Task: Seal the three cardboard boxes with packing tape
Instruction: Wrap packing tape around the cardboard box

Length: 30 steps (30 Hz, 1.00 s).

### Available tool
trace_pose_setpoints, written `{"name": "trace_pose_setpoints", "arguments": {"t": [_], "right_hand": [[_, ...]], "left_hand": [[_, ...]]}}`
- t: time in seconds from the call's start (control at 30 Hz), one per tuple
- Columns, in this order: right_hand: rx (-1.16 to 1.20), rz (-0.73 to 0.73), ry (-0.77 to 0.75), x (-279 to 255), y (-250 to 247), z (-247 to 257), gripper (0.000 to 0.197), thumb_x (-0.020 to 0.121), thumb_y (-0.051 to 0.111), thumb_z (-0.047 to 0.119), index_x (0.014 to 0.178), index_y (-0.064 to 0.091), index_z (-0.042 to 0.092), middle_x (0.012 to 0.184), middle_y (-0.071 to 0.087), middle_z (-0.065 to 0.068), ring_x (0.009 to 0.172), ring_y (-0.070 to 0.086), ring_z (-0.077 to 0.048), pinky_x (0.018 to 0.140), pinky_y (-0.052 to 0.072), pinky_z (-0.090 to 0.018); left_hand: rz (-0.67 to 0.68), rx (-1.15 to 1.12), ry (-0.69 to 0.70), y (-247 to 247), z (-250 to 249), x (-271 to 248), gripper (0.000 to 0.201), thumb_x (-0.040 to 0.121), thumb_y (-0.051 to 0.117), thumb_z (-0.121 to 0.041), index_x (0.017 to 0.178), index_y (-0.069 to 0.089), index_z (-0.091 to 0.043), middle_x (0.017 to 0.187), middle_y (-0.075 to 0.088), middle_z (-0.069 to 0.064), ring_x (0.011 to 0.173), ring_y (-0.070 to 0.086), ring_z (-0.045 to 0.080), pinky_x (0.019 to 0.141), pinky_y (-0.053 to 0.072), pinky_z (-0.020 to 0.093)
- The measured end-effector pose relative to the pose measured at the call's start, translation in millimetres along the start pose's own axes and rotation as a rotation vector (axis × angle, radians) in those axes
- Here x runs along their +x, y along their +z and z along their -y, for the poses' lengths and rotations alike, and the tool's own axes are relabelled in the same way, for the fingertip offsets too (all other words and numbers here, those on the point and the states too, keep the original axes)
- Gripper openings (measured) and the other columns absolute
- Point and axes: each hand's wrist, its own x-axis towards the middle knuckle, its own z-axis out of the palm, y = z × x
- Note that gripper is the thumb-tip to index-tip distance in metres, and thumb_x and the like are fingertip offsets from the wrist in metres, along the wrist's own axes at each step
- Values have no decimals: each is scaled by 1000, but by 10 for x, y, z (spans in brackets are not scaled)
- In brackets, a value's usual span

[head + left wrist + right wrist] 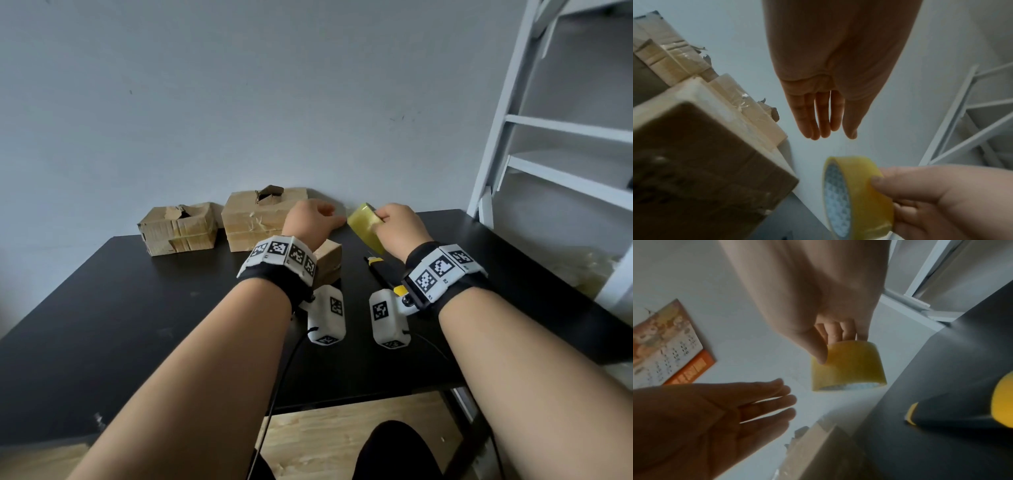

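Now right hand (pixel 397 226) pinches yellow tape roll (pixel 365 229), raised above surface (pixel 137 308), roll axis roughly sideways. Left hand (pixel 310 221) just left of roll, fingers straight, empty, nearest to free end. Small box (pixel 329 258) under left wrist; two boxes (pixel 178 229) further left of roll.

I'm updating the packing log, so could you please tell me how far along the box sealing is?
Nothing looks sealed yet. The two boxes by the wall, left box and middle box, show torn, open tops despite old tape. In hand: the right hand holds the yellow tape roll; the left hand hovers open beside it. Left: all three, including the small box.
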Motion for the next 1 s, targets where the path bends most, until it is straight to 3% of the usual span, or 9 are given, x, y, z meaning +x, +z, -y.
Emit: {"name": "trace_pose_setpoints", "arguments": {"t": [0.1, 0.2, 0.37, 0.47, 0.57, 0.67, 0.77, 0.83, 1.0], "right_hand": [[77, 19, -28, -29, -40, 90, 16, 91, 54, 10, 81, 66, 7, 67, 56, -4, 71, 54, -27, 53, 38, -28], [165, 37, -45, -90, -63, 143, 17, 92, 56, 11, 96, 72, 5, 90, 70, -12, 86, 64, -30, 74, 52, -37], [188, 47, -82, -167, -84, 193, 17, 94, 56, 11, 100, 70, 3, 101, 71, -16, 94, 66, -31, 82, 55, -43], [216, 65, -86, -195, -87, 214, 14, 95, 56, 12, 103, 68, 12, 103, 70, -12, 96, 66, -28, 86, 56, -42], [196, 71, -93, -216, -77, 224, 16, 96, 56, 14, 104, 68, 8, 103, 70, -13, 96, 66, -28, 88, 54, -45], [85, 112, -123, -224, -53, 256, 24, 98, 52, 20, 89, 63, 0, 81, 62, -12, 76, 60, -27, 73, 54, -43], [-25, 96, -111, -209, -30, 267, 39, 99, 49, 22, 62, 39, 14, 60, 40, 0, 54, 40, -19, 50, 32, -31], [-42, 81, -77, -184, -42, 229, 43, 100, 49, 25, 61, 33, 16, 59, 35, 0, 54, 36, -19, 49, 25, -31], [-37, 92, -71, -177, -101, 197, 46, 100, 49, 33, 61, 32, 17, 60, 33, -1, 54, 34, -19, 51, 26, -31]], "left_hand": [[-25, -160, -59, 26, -63, 43, 42, 80, 75, -29, 116, 67, -8, 96, 72, 5, 88, 69, 20, 88, 55, 39], [-60, -228, -87, 34, -92, 50, 41, 79, 77, -30, 111, 68, -8, 78, 70, 2, 78, 69, 20, 84, 58, 39], [-108, -235, -91, -3, -103, 39, 22, 80, 76, -28, 93, 74, -11, 71, 68, 2, 65, 63, 16, 79, 59, 38], [-120, -215, -76, -34, -115, 28, 9, 81, 75, -24, 80, 71, -15, 66, 65, -1, 62, 59, 16, 76, 58, 38], [-110, -202, -66, -50, -122, 33, 9, 84, 70, -17, 76, 68, -15, 65, 63, 0, 63, 59, 16, 76, 59, 40], [-93, -155, -48, -56, -114, 33, 8, 86, 66, -16, 80, 68, -11, 67, 63, 0, 64, 59, 16, 73, 57, 35], [-104, -121, -22, -68, -93, 33, 12, 90, 63, -17, 86, 69, -8, 66, 61, -1, 62, 58, 14, 66, 52, 28], [-109, -127, -11, -72, -94, 35, 13, 91, 63, -18, 85, 68, -7, 65, 61, -1, 62, 59, 15, 69, 53, 30], [-116, -126, -5, -82, -93, 40, 13, 91, 63, -17, 83, 67, -7, 63, 60, -1, 56, 57, 11, 75, 56, 35]]}}
